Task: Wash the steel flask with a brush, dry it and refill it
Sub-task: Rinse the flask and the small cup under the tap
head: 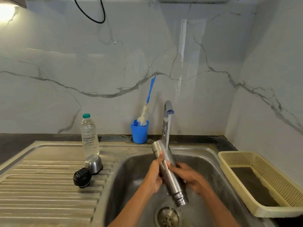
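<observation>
The steel flask (170, 179) is tilted over the sink basin (131, 174), its threaded mouth pointing down toward the drain (168, 217) and its base up under the tap (168, 110). Water runs from the tap onto the flask's upper end. My left hand (155, 176) grips the flask from the left. My right hand (190, 176) holds it from the right, fingers curled round the body. The bottle brush (147, 105) with a blue handle stands bristles-down in a blue cup (139, 133) behind the sink.
On the ribbed draining board (49, 185) lie the steel cap (93, 163) and the black stopper (82, 177). A clear plastic water bottle (89, 136) with a teal lid stands behind them. A cream plastic basket (262, 182) sits to the right of the sink.
</observation>
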